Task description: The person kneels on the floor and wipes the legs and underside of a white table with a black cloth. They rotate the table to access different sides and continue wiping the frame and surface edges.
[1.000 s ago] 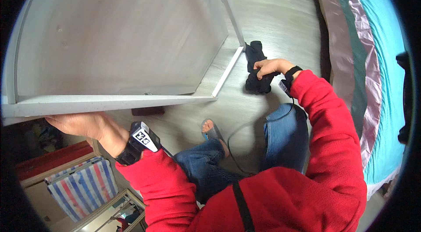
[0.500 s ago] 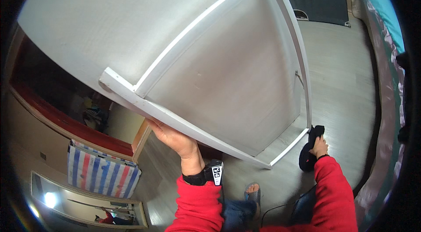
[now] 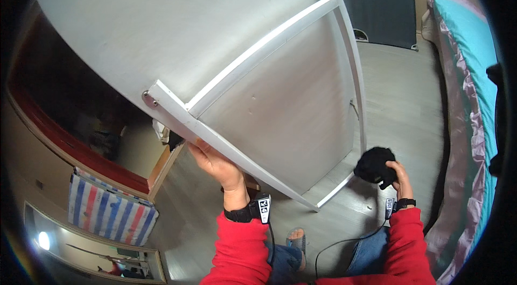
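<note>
A large folding table (image 3: 272, 102) is tipped up in front of me, its pale grey underside crossed by a white tubular leg frame (image 3: 237, 158). My left hand (image 3: 218, 169) is closed on the long near leg, fingers behind it out of sight. In my right hand (image 3: 399, 178) is a bunched black cloth (image 3: 375, 166), which covers the corner where the frame's right bar meets its short lower bar (image 3: 335, 190). Thumb and fingers press into the cloth from its right side.
A bed with turquoise and pink covers (image 3: 464, 64) runs along the right. Behind the table stands a dark folding cot (image 3: 382, 13). To the left are a striped bag (image 3: 110, 207), a framed mirror (image 3: 91, 252) and a dark red doorway edge (image 3: 59, 145).
My right hand has turned, and the black cloth has gone from hanging down beside the frame to a bunch over its corner. My left hand keeps its hold; the view has shifted slightly.
</note>
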The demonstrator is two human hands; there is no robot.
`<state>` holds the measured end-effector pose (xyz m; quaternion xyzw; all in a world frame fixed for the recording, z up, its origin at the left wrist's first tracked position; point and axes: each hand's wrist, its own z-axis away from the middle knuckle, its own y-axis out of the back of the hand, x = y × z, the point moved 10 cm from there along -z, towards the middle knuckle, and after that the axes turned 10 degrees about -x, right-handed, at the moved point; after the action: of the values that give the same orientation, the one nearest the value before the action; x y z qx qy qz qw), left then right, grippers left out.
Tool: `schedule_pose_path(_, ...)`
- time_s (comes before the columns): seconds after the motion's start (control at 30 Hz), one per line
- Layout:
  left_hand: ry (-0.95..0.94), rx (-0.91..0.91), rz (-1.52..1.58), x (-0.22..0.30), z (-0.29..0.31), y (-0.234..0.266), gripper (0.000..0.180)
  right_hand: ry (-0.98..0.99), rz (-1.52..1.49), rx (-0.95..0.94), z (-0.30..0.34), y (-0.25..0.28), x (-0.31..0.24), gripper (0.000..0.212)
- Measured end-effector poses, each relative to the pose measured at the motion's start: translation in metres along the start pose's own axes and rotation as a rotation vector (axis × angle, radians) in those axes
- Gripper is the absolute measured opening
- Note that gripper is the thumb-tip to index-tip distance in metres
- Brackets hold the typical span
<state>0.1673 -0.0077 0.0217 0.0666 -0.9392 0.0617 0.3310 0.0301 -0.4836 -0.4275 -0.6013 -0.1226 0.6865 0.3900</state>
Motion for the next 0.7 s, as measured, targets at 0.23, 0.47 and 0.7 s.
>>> schedule_pose_path(0.23,0.044,-0.005,0.040,-0.005,-0.004,-0.001,0.047,-0.251,-0.020,-0.110,0.055,-0.080,-0.019,0.030)
schedule_pose_path(0.47,0.042,0.032,0.086,-0.005,-0.007,-0.004,0.046,0.152,0.150,-0.383,0.071,-0.203,-0.131,0.052)
schedule_pose_path(0.7,0.058,0.024,0.061,-0.007,-0.006,-0.002,0.044,0.515,0.114,-0.357,0.115,-0.318,-0.276,0.049)
